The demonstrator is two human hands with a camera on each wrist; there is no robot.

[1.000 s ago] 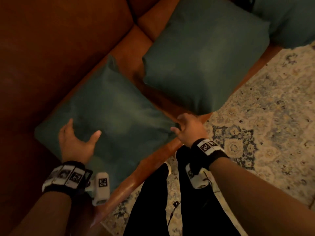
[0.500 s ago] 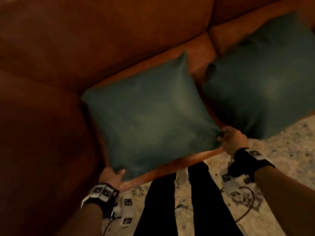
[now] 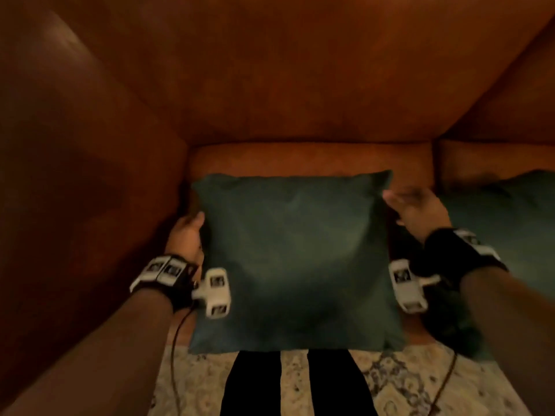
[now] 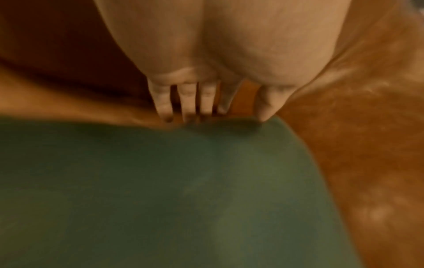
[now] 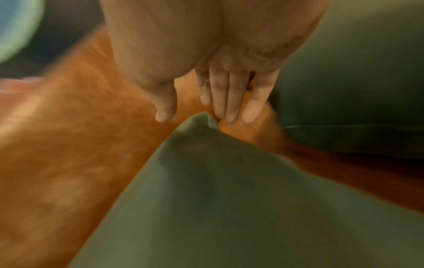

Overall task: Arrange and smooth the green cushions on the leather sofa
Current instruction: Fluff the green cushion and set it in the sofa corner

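Observation:
A green cushion [image 3: 294, 259] lies flat and square on the left seat of the brown leather sofa [image 3: 300, 70]. My left hand [image 3: 192, 232] is at the cushion's left edge, between it and the armrest. In the left wrist view its straight fingers [image 4: 185, 101] touch the edge of the cushion [image 4: 160, 190]. My right hand [image 3: 405, 202] is by the far right corner, fingers extended. In the right wrist view those fingers [image 5: 229, 98] reach just past the corner of the cushion [image 5: 206, 181]. A second green cushion [image 3: 510, 229] lies on the seat to the right.
The sofa armrest [image 3: 75, 175] rises close on the left and the backrest stands behind the cushion. A patterned rug [image 3: 405, 385] covers the floor in front, where my legs [image 3: 297, 385] stand. Wrist cables hang beside both arms.
The view has swung to face the sofa squarely. The cushion has turned from askew to square on the seat. Both hands slid from its near corners up along its sides, and the right hand let go of its corner.

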